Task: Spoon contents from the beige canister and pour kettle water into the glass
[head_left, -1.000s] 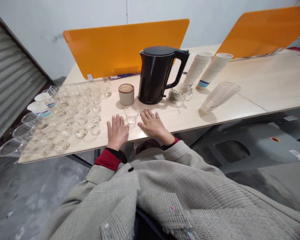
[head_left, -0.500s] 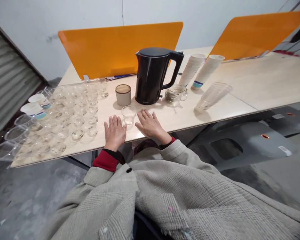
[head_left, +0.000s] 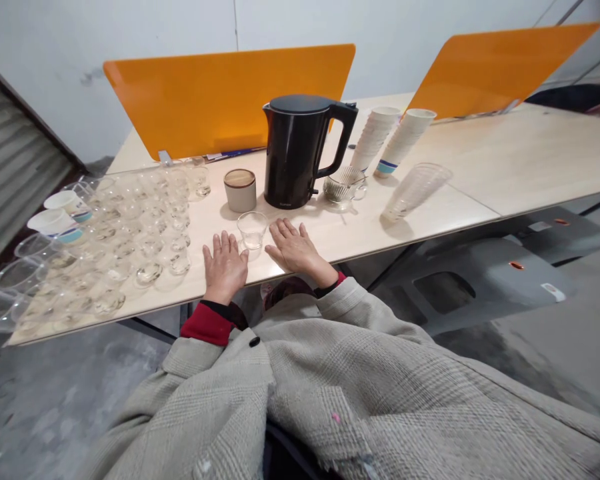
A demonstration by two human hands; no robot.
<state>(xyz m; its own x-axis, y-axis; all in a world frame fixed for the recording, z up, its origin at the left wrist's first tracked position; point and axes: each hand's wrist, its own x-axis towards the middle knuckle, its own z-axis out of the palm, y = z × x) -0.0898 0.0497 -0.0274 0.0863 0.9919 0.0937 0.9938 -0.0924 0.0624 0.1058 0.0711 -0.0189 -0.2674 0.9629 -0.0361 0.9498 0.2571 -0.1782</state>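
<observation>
My left hand [head_left: 225,268] lies flat near the table's front edge, palm down and holding nothing. My right hand [head_left: 296,247] rests the same way a little to the right, fingers spread. Between them, just beyond the fingertips, stands a small clear cup [head_left: 253,231], upright and held by neither hand. Behind it are a grey canister [head_left: 241,192] with a wooden lid and a black electric kettle [head_left: 294,157], its handle to the right. A ribbed glass cup [head_left: 343,185] with a handle sits by the kettle's base.
Many clear cups [head_left: 149,272] crowd the table's left end, with two paper cups [head_left: 55,224] among them. On the right are stacked paper cups [head_left: 399,145] and a leaning stack of clear plastic cups [head_left: 416,191]. Orange dividers [head_left: 220,100] stand behind. Grey chairs [head_left: 495,273] sit at the right.
The whole view has shifted slightly, so things appear a little farther left. Both hands stay flat on the table. At the far right edge, part of another person now shows.
</observation>
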